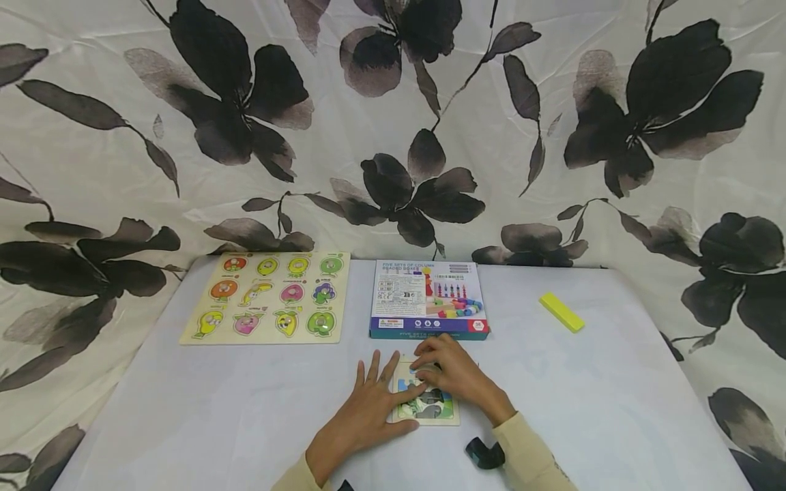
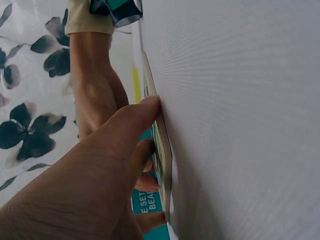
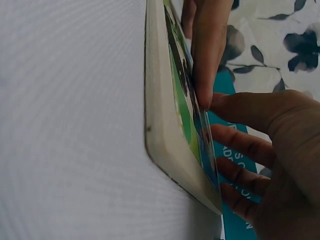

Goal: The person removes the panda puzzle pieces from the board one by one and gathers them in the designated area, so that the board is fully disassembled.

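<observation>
A small wooden jigsaw puzzle (image 1: 428,410) with a black, white and green picture lies flat at the table's near middle. My left hand (image 1: 365,409) rests over its left side with fingers spread; in the left wrist view the thumb (image 2: 142,110) touches the board's edge. My right hand (image 1: 453,372) reaches over the puzzle's upper right part, its fingers bent and their tips on the surface. In the right wrist view, the right hand (image 3: 280,145) meets a left-hand finger at the board's face. Whether any loose piece lies under the fingertips is hidden.
A beaded-toy box (image 1: 430,300) lies just beyond the puzzle. To its left is a fruit and vegetable board (image 1: 264,298); to its right, a yellow block (image 1: 561,312). A black object (image 1: 485,453) is beside the right sleeve. Floral cloth (image 1: 393,123) hangs behind the white table (image 1: 202,423).
</observation>
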`<state>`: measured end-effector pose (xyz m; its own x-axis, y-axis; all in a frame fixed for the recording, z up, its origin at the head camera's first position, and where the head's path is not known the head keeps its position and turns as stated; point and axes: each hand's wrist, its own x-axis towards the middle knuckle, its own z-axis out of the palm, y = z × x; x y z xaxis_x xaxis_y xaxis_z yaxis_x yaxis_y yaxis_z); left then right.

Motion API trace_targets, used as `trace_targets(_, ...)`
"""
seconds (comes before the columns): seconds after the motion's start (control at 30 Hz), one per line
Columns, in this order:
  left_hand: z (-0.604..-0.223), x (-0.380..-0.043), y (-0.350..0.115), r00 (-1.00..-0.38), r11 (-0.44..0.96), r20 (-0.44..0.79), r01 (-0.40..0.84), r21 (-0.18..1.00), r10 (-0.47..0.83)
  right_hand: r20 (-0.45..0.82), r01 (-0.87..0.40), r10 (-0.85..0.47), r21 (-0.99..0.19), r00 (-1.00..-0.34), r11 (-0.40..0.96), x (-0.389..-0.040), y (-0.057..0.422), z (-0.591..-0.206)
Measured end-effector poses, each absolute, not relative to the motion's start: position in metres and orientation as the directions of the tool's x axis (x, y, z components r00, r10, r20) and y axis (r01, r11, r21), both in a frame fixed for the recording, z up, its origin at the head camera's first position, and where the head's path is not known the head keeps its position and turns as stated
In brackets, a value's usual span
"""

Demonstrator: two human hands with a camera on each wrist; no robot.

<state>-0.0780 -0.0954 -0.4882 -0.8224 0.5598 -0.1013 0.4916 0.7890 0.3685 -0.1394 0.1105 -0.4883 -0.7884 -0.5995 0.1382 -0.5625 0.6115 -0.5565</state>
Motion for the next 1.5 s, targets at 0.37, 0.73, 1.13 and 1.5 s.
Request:
trace_targets(0.37,-0.49,-0.079,-0.095,-0.824,0.784,-0.084,0.496,0.372,0.561,0.103,-0.529,-0.599,-0.602,-0.794,0.598,-0.139,0.11,-0.485)
trace_targets(0.73,-0.489,-0.078,-0.095,-0.823,0.788,-0.096,0.494,0.369,0.561,0.104,-0.493,-0.583,-0.664,-0.805,0.563,-0.136,0.113,-0.483)
trace_targets(1.13,-0.49,-0.077,-0.095,-0.83,0.788,-0.087,0.482,0.383,0.55,0.025,-0.404,-0.557,-0.717,-0.83,0.569,-0.132,0.123,-0.483)
trace_targets(1.5,-0.49,-0.077,-0.095,-0.832,0.786,-0.087,0.476,0.396,0.548,0.055,-0.489,-0.588,-0.62,-0.807,0.613,-0.135,0.131,-0.485)
